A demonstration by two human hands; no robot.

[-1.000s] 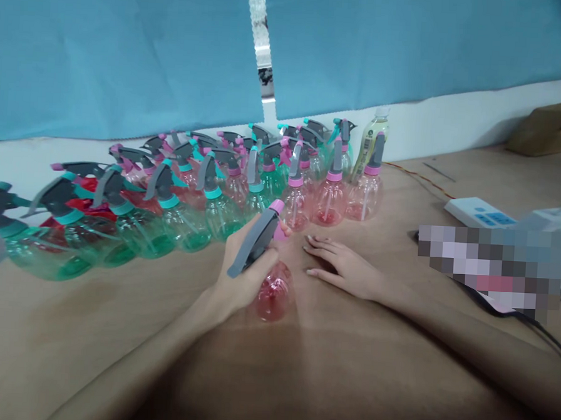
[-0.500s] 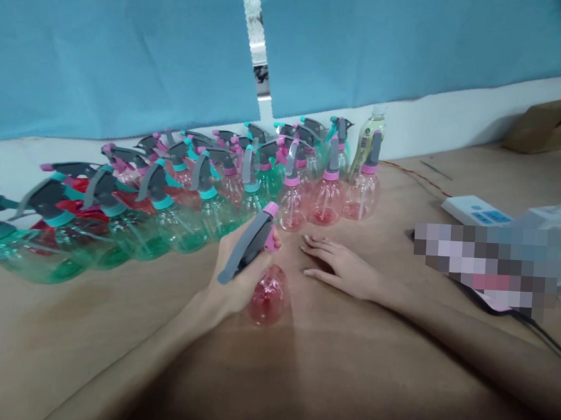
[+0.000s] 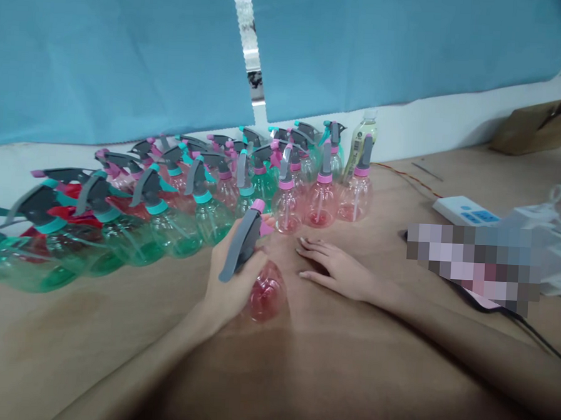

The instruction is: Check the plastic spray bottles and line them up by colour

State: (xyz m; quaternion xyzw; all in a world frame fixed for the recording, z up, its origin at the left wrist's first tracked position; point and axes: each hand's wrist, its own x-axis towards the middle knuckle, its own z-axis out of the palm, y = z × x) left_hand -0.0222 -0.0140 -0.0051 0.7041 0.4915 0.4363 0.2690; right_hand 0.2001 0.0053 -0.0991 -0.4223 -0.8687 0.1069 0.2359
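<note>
My left hand (image 3: 232, 279) is wrapped round the neck of a clear pink spray bottle (image 3: 267, 292), whose grey trigger head and pink nozzle stick up above the fingers. The bottle's round body shows to the right of that palm, over the brown tabletop (image 3: 338, 363). Flat on the table, my right hand (image 3: 336, 268) lies just right of the bottle with its fingers spread and nothing in them. Behind both hands stand pink spray bottles (image 3: 321, 203) and, to the left, green spray bottles (image 3: 178, 230).
A labelled drink bottle (image 3: 360, 142) stands behind the pink ones. At the right are a white power strip (image 3: 463, 210), a pixelated object (image 3: 470, 264) with a black cable, and clear plastic items (image 3: 542, 242). A cardboard box (image 3: 538, 129) sits at the back right.
The camera view has shifted slightly. The trigger head in my left hand has turned a little and stands more upright. My right hand still lies spread on the table.
</note>
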